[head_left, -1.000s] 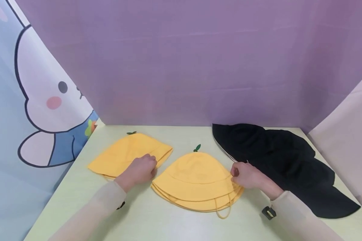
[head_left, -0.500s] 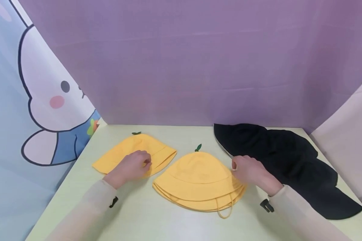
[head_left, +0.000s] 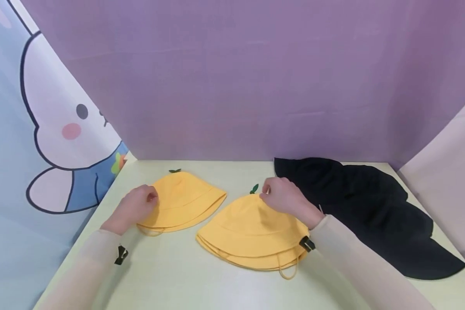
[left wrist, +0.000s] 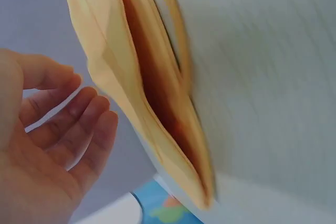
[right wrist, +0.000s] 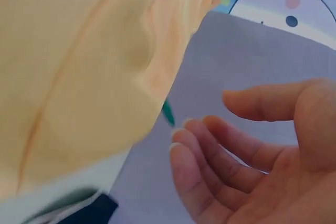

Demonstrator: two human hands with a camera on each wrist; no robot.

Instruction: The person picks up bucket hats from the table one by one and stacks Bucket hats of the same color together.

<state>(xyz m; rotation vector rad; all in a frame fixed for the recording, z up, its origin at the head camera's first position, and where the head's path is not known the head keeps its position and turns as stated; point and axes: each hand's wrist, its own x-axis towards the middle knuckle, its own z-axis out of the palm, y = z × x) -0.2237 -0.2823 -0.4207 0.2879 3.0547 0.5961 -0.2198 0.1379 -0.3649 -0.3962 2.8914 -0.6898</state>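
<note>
Two yellow bucket hats lie flattened on the table. My left hand (head_left: 137, 203) hovers by the left side of the smaller-looking far hat (head_left: 186, 200); in the left wrist view its loosely bent fingers (left wrist: 94, 124) are apart from the hat's brim (left wrist: 123, 72). Over the crown of the nearer hat (head_left: 248, 228), beside its green leaf tip (head_left: 254, 188), is my right hand (head_left: 284, 196). The right wrist view shows that hand's thumb and fingers (right wrist: 189, 171) apart with nothing between them. The nearer hat's cord (head_left: 288, 271) hangs out below its brim.
Black hats (head_left: 356, 206), folded and overlapping, lie at the right of the pale table (head_left: 178, 275). A purple cloth (head_left: 232, 86) stands along the back edge. A blue printed cloth (head_left: 7, 172) hangs at the left, a pale one (head_left: 449, 172) at the right.
My left hand has moved left across the far hat to its left side. My right hand has left the nearer hat's right brim and moved up and left to its crown.
</note>
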